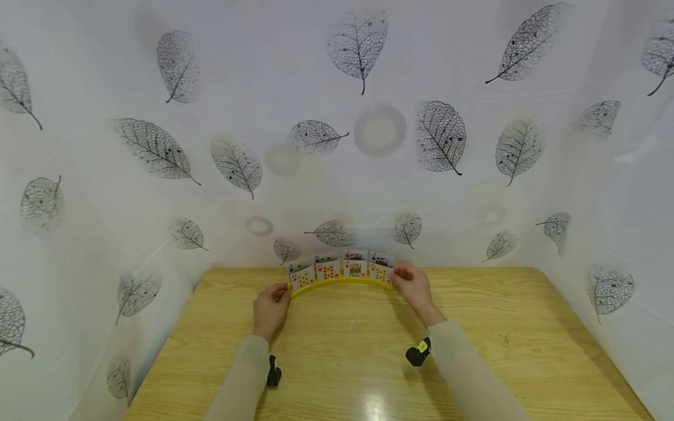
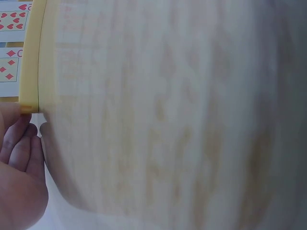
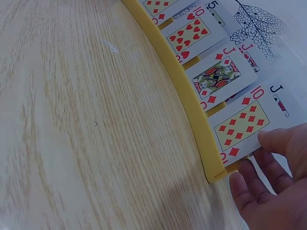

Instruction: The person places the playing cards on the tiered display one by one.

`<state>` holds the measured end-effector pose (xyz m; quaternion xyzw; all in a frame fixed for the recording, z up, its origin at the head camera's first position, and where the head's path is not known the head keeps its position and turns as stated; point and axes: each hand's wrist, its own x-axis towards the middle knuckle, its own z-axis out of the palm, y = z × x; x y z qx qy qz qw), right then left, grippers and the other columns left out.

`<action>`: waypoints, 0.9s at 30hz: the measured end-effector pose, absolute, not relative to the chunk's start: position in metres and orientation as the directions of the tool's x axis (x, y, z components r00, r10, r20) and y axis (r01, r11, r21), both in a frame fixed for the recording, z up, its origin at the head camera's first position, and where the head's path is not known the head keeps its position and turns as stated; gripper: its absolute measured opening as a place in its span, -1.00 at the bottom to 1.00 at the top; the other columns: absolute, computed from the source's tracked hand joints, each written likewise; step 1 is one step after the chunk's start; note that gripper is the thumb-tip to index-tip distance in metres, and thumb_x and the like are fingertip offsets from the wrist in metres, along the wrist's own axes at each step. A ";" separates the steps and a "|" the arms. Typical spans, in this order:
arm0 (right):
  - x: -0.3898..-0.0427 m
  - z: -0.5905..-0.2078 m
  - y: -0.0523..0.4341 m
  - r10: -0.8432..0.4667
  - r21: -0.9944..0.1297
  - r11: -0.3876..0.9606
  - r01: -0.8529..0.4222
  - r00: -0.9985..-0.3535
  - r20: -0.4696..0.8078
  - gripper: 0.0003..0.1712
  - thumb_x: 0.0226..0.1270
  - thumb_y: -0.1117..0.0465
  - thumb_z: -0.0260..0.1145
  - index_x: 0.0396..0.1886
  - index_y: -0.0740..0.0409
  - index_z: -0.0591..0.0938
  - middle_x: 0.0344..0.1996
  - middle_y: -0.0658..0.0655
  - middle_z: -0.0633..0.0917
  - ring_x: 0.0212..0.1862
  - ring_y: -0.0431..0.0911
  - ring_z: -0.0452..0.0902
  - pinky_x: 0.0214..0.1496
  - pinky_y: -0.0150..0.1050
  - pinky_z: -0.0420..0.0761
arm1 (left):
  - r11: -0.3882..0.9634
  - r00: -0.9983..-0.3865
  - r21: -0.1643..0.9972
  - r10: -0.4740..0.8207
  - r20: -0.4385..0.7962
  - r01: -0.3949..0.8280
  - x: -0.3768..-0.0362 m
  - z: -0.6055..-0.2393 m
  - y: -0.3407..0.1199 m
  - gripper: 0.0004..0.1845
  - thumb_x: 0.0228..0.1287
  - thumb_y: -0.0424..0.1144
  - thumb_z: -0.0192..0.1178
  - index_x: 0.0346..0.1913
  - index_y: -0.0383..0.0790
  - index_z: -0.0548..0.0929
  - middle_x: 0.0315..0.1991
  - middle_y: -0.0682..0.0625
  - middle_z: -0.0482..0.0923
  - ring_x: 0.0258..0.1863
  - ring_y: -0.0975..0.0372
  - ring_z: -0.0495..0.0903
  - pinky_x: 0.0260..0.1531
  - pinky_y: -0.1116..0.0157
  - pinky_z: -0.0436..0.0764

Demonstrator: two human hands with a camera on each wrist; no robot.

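A curved yellow card holder stands at the back of the table with playing cards upright in two rows. The front row includes a ten of hearts, a jack of diamonds and a ten of diamonds; jacks and black-suit cards show partly behind. My left hand pinches the holder's left end, thumb on the yellow rim. At the right end, my right hand pinches the edge of the ten of diamonds, thumb on its face. Its other fingertips are partly hidden behind the card.
The wooden table extends in front of the holder and to both sides. A white curtain printed with leaves hangs close behind the cards and along both sides. Black wrist cameras sit by the sleeves.
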<state>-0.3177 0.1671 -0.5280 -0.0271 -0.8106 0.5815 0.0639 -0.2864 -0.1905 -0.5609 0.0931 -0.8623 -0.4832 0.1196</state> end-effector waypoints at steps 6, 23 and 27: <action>-0.318 -0.530 0.168 0.115 -0.939 0.344 -0.011 -0.992 0.054 -0.74 0.47 0.27 0.40 0.02 0.36 0.71 -0.03 0.33 0.76 -0.22 -0.20 0.59 -0.23 -0.41 0.64 | 0.514 -0.953 0.856 -0.282 0.113 -0.051 -0.286 -0.561 -0.189 -0.72 0.46 -0.34 0.28 0.14 -0.35 0.74 0.01 -0.25 0.80 0.07 -0.08 0.78 0.11 -0.01 0.76; -0.314 -0.525 0.187 0.129 -0.892 0.452 -0.024 -0.987 0.092 -0.74 0.47 0.26 0.38 0.03 0.33 0.74 0.02 0.34 0.78 -0.01 0.05 0.70 -0.01 -0.28 0.70 | 0.519 -0.963 0.855 -0.240 0.123 -0.020 -0.286 -0.557 -0.197 -0.72 0.47 -0.34 0.29 0.15 -0.34 0.74 0.03 -0.25 0.80 0.07 -0.07 0.78 0.13 0.00 0.75; -0.313 -0.514 0.193 0.090 -0.853 0.518 -0.064 -0.988 0.129 -0.74 0.52 0.24 0.33 0.04 0.33 0.73 0.03 0.35 0.77 0.13 0.20 0.67 0.26 0.07 0.68 | 0.462 -0.984 0.886 -0.167 0.057 -0.027 -0.286 -0.550 -0.209 -0.62 0.51 -0.30 0.24 0.30 -0.33 0.64 0.18 -0.25 0.73 0.21 -0.05 0.72 0.25 0.06 0.71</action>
